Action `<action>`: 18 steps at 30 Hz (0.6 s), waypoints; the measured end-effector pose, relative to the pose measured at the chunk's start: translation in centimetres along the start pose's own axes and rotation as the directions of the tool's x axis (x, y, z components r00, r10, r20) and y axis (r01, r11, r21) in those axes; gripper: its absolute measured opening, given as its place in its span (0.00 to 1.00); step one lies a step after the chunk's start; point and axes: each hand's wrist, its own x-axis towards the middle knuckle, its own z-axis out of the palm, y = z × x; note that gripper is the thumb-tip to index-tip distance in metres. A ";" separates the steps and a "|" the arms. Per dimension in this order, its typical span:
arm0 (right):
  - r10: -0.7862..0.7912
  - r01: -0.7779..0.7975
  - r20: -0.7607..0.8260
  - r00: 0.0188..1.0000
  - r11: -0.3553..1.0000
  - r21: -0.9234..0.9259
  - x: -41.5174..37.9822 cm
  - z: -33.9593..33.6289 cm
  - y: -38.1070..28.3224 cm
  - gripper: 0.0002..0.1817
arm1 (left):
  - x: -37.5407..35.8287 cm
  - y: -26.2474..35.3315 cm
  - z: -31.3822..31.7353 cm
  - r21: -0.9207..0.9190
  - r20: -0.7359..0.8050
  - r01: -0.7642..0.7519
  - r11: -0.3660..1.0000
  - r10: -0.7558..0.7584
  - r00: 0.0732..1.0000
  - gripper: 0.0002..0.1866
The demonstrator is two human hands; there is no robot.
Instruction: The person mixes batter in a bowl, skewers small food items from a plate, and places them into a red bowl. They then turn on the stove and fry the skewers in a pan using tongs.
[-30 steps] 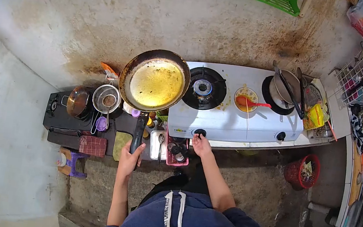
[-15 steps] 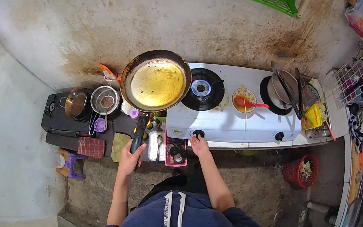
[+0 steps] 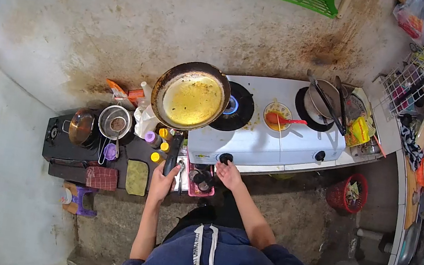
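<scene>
We stand in a kitchen: we see a two-burner gas stove (image 3: pixel 290 145) showing a blue flame (image 3: pixel 233 105), a frying pan (image 3: pixel 158 96), a saucepan (image 3: pixel 316 104), a mesh strainer (image 3: pixel 109 114), yellow-capped jars (image 3: pixel 155 157) and a brown-stained wall (image 3: pixel 324 56) behind the stove.

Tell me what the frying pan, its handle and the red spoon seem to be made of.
Frying pan: likely metal, dark and worn, judging by scorch-like browning.
Handle: probably hard plastic, black, judging by its dull sheen.
Red spoon: apparently smooth plastic, from its even, bright colour.
</scene>
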 end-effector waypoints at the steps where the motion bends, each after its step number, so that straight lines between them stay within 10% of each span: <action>1: 0.016 -0.016 -0.005 1.000 0.994 -0.105 -0.7 0.1 -0.1 0.15 | 0.4 -0.2 0.4 0.026 0.017 -0.012 1.000 0.012 1.000 0.09; 6: -0.065 0.039 -0.043 0.997 0.895 -0.445 -3.6 -0.8 -0.8 0.15 | 2.7 -1.7 2.2 0.020 0.110 -0.027 0.999 0.025 0.994 0.10; 18: -0.225 0.141 -0.169 0.960 0.903 -0.406 -11.8 -7.4 -0.8 0.15 | 6.4 -5.1 7.8 -0.009 0.157 -0.026 1.000 0.027 0.987 0.14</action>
